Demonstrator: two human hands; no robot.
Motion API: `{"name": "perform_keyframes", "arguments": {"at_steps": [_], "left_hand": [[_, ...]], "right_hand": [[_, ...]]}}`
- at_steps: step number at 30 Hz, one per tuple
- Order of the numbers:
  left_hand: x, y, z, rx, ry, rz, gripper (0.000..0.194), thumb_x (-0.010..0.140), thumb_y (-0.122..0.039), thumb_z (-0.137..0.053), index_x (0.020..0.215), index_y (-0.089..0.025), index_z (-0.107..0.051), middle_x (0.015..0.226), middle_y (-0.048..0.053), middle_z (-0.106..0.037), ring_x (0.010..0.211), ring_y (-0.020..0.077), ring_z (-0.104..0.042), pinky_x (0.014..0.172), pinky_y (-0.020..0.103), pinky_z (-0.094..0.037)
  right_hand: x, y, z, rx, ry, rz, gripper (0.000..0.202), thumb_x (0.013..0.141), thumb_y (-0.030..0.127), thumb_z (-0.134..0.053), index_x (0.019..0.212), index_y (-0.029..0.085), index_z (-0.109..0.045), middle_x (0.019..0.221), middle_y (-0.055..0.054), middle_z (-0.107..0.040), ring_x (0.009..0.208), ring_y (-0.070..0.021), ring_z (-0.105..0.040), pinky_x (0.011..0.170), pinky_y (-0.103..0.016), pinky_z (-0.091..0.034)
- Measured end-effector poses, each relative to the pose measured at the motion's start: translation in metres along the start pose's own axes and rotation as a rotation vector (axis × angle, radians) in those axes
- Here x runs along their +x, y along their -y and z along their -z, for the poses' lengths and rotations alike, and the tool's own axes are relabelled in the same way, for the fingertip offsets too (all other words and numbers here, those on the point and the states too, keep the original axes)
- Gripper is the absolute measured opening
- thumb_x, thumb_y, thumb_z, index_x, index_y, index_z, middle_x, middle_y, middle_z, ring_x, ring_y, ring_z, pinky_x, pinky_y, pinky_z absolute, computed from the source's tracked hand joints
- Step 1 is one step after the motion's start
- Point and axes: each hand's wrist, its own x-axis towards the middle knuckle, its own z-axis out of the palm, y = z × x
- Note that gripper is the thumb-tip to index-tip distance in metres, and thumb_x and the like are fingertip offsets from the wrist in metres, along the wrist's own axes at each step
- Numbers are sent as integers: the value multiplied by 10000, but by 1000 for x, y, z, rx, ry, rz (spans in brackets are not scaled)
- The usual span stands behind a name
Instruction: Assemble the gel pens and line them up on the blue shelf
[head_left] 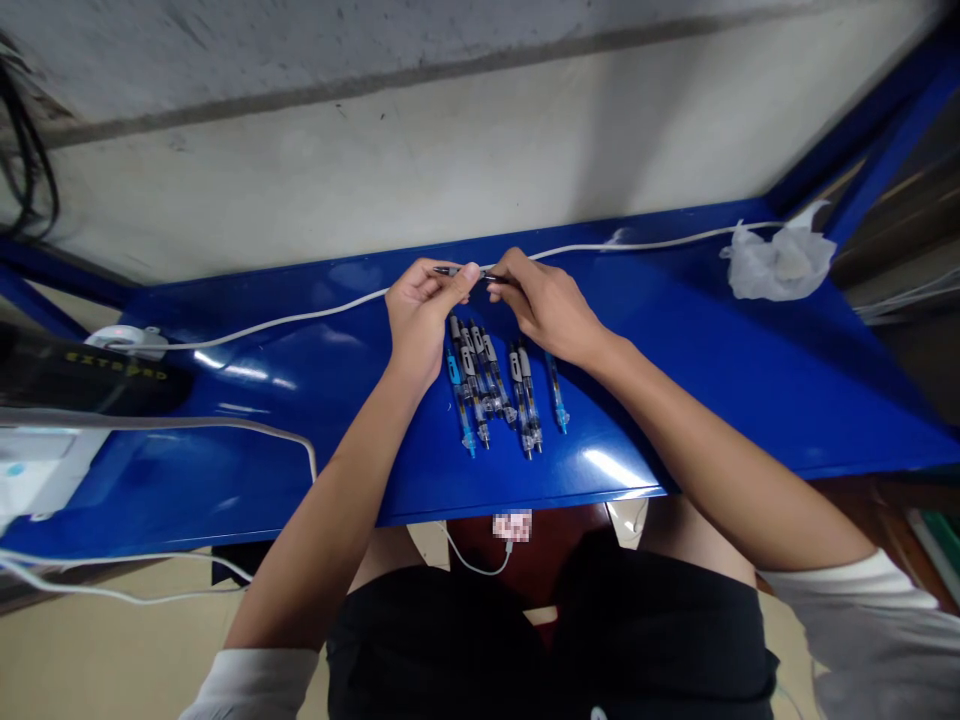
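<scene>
My left hand is closed on a dark pen, with the thumb pressed along its barrel. The pen lies nearly level above the blue table. From the other side my right hand pinches the pen's dark right end, its fingertips close to my left thumb. Just below my hands several clear-barrelled pens with grey clips lie side by side. A pen with a blue clip rests at the left of the group. Partly under my right hand lies another blue-tipped pen, apart from the others.
A white cable runs along the back of the blue table. At the right end sits a crumpled white plastic bag. On the left are a white power strip, a black object with yellow lettering and a white box.
</scene>
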Motion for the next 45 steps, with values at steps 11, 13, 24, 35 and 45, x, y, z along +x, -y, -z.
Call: {"name": "perform_keyframes", "arguments": {"at_steps": [11, 13, 24, 35, 45], "left_hand": [[-1, 2, -1, -16, 12, 13, 265, 834, -415, -968, 856, -247, -764, 774, -10, -715, 732, 143, -673, 736, 294, -561], [-2, 3, -2, -23, 15, 26, 249, 834, -401, -968, 858, -250, -772, 764, -11, -713, 729, 145, -671, 732, 296, -562], [-4, -1, -6, -58, 1, 52, 294, 841, -399, -963, 820, -231, -723, 844, 4, -750, 747, 136, -680, 747, 289, -573], [-4, 0, -6, -55, -8, 48, 398, 842, -432, -960, 766, -234, -623, 794, -8, -724, 750, 143, -686, 766, 298, -582], [-2, -7, -8, -68, 93, 38, 320, 829, -448, -962, 996, -283, -745, 1022, 35, -795, 995, 216, -775, 796, 314, -597]], "right_hand": [[-1, 3, 0, -73, 12, -5, 233, 1193, 402, -400, 1198, 239, -566, 1030, -78, -708, 881, -251, -657, 767, -345, -457], [-1, 3, 0, -60, 10, -5, 178, 1183, 352, -429, 1234, 235, -553, 1013, -70, -713, 866, -247, -657, 757, -345, -453], [0, 7, 2, -127, -5, 28, 379, 1203, 502, -332, 1189, 228, -594, 1132, -99, -723, 944, -253, -681, 768, -342, -465], [-1, 8, 1, -189, -6, 19, 424, 1204, 519, -295, 1224, 215, -589, 1147, -113, -710, 929, -253, -669, 758, -348, -476], [-1, 6, 4, -129, -13, 31, 447, 1194, 558, -253, 1191, 238, -566, 1067, -88, -678, 894, -248, -657, 772, -348, -481]]}}
